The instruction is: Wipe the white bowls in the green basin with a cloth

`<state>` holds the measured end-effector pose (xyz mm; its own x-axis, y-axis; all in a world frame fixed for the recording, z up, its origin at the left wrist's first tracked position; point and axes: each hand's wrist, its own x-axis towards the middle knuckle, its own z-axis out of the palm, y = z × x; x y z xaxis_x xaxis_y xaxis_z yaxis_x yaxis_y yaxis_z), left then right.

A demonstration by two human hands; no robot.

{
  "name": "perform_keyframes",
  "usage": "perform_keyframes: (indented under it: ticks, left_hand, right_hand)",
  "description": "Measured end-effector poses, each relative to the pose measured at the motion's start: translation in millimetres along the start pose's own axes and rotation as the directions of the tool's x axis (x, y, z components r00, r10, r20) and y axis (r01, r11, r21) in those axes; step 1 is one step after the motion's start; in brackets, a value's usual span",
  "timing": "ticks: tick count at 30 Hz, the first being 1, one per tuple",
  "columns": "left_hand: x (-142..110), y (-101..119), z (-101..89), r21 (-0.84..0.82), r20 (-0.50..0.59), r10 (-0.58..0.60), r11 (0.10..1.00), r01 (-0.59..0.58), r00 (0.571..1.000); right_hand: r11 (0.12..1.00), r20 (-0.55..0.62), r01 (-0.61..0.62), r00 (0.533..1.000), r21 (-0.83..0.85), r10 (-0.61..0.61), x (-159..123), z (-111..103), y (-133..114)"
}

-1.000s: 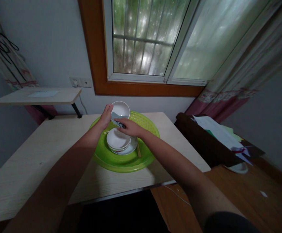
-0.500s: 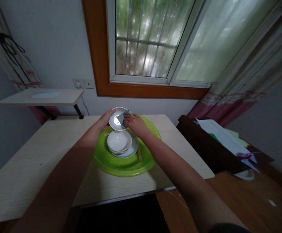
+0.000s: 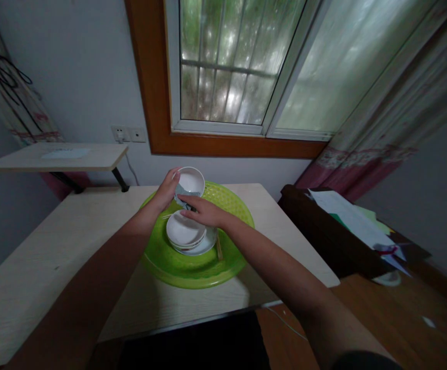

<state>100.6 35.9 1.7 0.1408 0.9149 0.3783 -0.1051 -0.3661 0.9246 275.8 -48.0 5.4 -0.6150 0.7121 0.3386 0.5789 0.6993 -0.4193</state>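
A white bowl is tilted up over the far part of a round green tray, with my left hand gripping its left rim. My right hand is closed on a grey-green cloth, which lies against the bowl's near edge. Just below my hands, several white bowls stand stacked on a white plate on the tray. A wooden utensil rests to the right of the stack. Thin pale sticks show at its left, partly hidden.
The tray sits on a pale wooden table. A small raised shelf stands at the back left, below wall sockets. Right of the table is a dark brown piece of furniture with papers on it. A window lies ahead.
My right hand has moved down and left with the cloth, from the bowl's right inner side to its near edge. The bowl is turned and slightly raised. The view has shifted a little.
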Motion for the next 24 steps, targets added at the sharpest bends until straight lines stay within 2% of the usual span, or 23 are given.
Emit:
perform_keyframes:
  ticks: [4,8,10,13,15,17,21,24]
  left_hand:
    - [0.9,-1.5,0.3,-0.041,-0.004,0.006,0.999,-0.006,1.000]
    - [1.9,-4.8,2.5,-0.072,0.028,-0.022,0.997,0.023,0.999]
    - [1.5,-5.0,3.9,-0.087,0.044,-0.042,0.995,0.046,0.998]
    - [0.8,-3.8,3.9,-0.110,0.049,-0.038,0.993,0.043,0.998]
    - [0.9,-3.1,2.2,-0.102,0.029,-0.015,0.995,0.018,0.999]
    - [1.1,-2.9,0.2,-0.080,0.011,0.008,0.997,-0.007,1.000]
    - [1.3,-4.1,-2.3,-0.057,-0.017,0.030,0.998,-0.031,0.999]
    - [1.6,-6.7,-2.8,-0.063,-0.015,0.027,0.998,-0.028,1.000]
  right_hand:
    - [0.996,0.003,-0.050,0.999,-0.072,0.051,1.8,-7.2,-0.3]
    - [0.926,-0.073,-0.165,0.986,-0.339,0.150,0.9,-16.4,0.3]
    - [0.868,-0.139,-0.193,0.980,-0.458,0.144,-0.6,-18.0,-0.3]
    - [0.826,-0.196,-0.201,0.974,-0.527,0.112,-2.2,-15.3,-3.0]
    - [0.840,-0.171,-0.186,0.979,-0.510,0.113,-2.1,-11.8,-5.2]
    - [0.886,-0.097,-0.140,0.989,-0.442,0.108,-1.4,-8.8,-7.0]
    - [0.987,0.010,-0.051,0.999,-0.155,0.053,0.1,-6.3,-6.9]
    - [0.998,0.018,-0.034,0.999,0.046,0.033,1.1,-5.5,-3.1]
